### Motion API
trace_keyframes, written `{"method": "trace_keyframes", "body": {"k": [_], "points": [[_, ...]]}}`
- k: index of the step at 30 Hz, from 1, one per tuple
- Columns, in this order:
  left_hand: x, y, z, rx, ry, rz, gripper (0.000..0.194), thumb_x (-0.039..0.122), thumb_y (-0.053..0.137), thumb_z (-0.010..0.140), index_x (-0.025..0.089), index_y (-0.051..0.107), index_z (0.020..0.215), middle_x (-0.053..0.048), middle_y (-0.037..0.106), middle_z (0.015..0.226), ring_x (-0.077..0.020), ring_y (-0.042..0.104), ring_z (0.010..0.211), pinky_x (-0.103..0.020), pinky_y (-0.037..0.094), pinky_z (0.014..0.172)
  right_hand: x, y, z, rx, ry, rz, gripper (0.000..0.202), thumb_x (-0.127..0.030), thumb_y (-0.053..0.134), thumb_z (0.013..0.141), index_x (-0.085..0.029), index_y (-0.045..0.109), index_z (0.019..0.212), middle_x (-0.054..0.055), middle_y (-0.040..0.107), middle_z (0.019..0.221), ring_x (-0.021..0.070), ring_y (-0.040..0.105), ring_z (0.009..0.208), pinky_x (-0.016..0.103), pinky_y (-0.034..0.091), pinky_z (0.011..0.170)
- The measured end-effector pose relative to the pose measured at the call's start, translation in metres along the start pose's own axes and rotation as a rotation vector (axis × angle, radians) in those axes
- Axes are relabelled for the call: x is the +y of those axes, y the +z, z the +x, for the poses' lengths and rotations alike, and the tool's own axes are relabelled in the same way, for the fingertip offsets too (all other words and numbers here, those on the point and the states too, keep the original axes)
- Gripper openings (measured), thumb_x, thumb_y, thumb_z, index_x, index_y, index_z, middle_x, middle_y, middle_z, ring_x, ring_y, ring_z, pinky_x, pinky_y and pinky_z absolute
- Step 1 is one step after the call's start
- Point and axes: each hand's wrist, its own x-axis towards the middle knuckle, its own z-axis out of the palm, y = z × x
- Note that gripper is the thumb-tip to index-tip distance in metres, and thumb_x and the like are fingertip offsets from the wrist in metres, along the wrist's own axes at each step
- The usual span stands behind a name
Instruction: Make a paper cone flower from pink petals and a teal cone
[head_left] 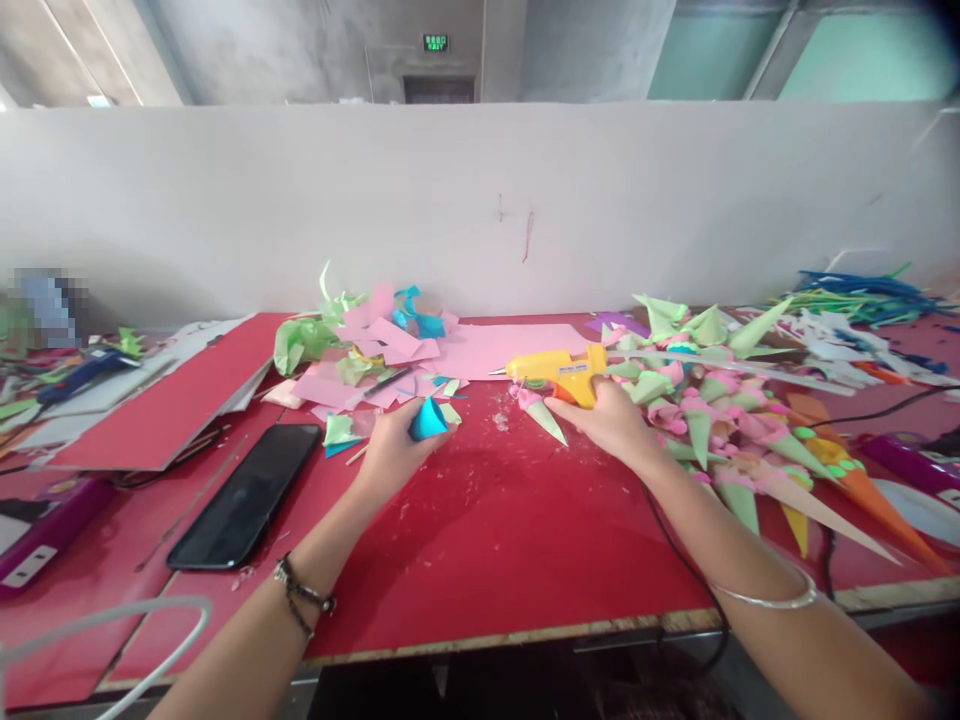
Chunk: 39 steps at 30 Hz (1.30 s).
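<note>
Left hand [393, 446] is pinching cone [430, 421], right hand [613, 418] gripping glue gun [561, 367]
The pinch is apparently keeping the cone rolled.

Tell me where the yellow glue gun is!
In the head view, the yellow glue gun is right of the middle, in the right hand, beside the pile of paper cones.

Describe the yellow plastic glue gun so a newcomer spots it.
Over the red tabletop, follow the right forearm with the silvery bangle to the right hand. That hand grips the yellow plastic glue gun, nozzle pointing left. Unlike the pastel paper cones nearby, it has a long translucent stick behind.
</note>
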Motion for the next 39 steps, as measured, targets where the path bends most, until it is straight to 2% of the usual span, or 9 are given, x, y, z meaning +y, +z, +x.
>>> {"method": "trace_keyframes", "body": {"k": [6, 11, 17, 22, 26, 32, 39], "points": [[-0.002, 0.003, 0.000, -0.051, 0.052, 0.053, 0.018, 0.027, 0.053, 0.073, 0.018, 0.043, 0.062, 0.005, 0.041, 0.054, -0.0086, 0.035, 0.049, -0.019, 0.026, 0.047, -0.014, 0.003, -0.008, 0.057, 0.012, 0.076, 0.029, -0.043, 0.060, 0.064, -0.016, 0.060, 0.073, 0.006, 0.065, 0.070, 0.0206, 0.061, 0.066, 0.028, 0.045, 0.057], [-0.005, 0.004, -0.005, -0.103, 0.104, 0.085, 0.014, 0.029, 0.052, 0.076, 0.018, 0.045, 0.070, 0.006, 0.041, 0.054, -0.0092, 0.037, 0.050, -0.019, 0.028, 0.048, -0.020, 0.006, -0.016, -0.011, -0.013, 0.158, 0.027, -0.042, 0.062, 0.063, -0.016, 0.060, 0.072, 0.003, 0.063, 0.067, 0.0179, 0.059, 0.061, 0.026, 0.044, 0.053], [-0.006, 0.004, -0.007, -0.063, 0.189, 0.161, 0.010, 0.027, 0.051, 0.079, 0.019, 0.045, 0.076, 0.006, 0.044, 0.056, -0.0089, 0.039, 0.049, -0.019, 0.028, 0.048, -0.026, 0.008, -0.022, -0.110, -0.029, 0.226, 0.029, -0.041, 0.064, 0.061, -0.015, 0.062, 0.074, 0.004, 0.064, 0.067, 0.0187, 0.061, 0.062, 0.026, 0.046, 0.052], [-0.005, 0.005, -0.007, -0.035, 0.251, 0.287, 0.011, 0.024, 0.050, 0.080, 0.018, 0.043, 0.074, 0.002, 0.048, 0.067, -0.0120, 0.045, 0.060, -0.021, 0.033, 0.054, -0.029, 0.009, -0.024, -0.140, -0.038, 0.268, 0.033, -0.042, 0.065, 0.060, -0.015, 0.062, 0.079, 0.005, 0.065, 0.072, 0.0195, 0.061, 0.065, 0.027, 0.047, 0.054], [-0.004, 0.004, -0.008, -0.011, 0.338, 0.405, 0.002, 0.020, 0.046, 0.080, 0.018, 0.045, 0.080, -0.001, 0.050, 0.074, -0.0160, 0.047, 0.069, -0.025, 0.035, 0.059, -0.032, 0.007, -0.024, -0.166, -0.022, 0.285, 0.032, -0.040, 0.065, 0.059, -0.016, 0.061, 0.080, 0.003, 0.064, 0.070, 0.0180, 0.060, 0.063, 0.026, 0.046, 0.052], [0.001, 0.000, -0.009, 0.064, 0.443, 0.646, 0.013, 0.016, 0.044, 0.080, 0.016, 0.048, 0.092, -0.007, 0.053, 0.084, -0.0220, 0.044, 0.079, -0.032, 0.035, 0.065, -0.034, 0.004, -0.024, -0.220, -0.008, 0.320, 0.026, -0.036, 0.064, 0.060, -0.016, 0.058, 0.076, -0.001, 0.057, 0.059, 0.0125, 0.053, 0.051, 0.022, 0.040, 0.043], [0.002, 0.001, -0.009, 0.104, 0.491, 0.671, 0.014, 0.016, 0.043, 0.080, 0.014, 0.048, 0.093, -0.008, 0.052, 0.084, -0.0219, 0.040, 0.076, -0.032, 0.032, 0.064, -0.037, 0.003, -0.026, -0.319, 0.044, 0.350, 0.015, -0.029, 0.058, 0.064, -0.016, 0.055, 0.072, -0.006, 0.044, 0.046, 0.0067, 0.041, 0.038, 0.019, 0.031, 0.035]]}}
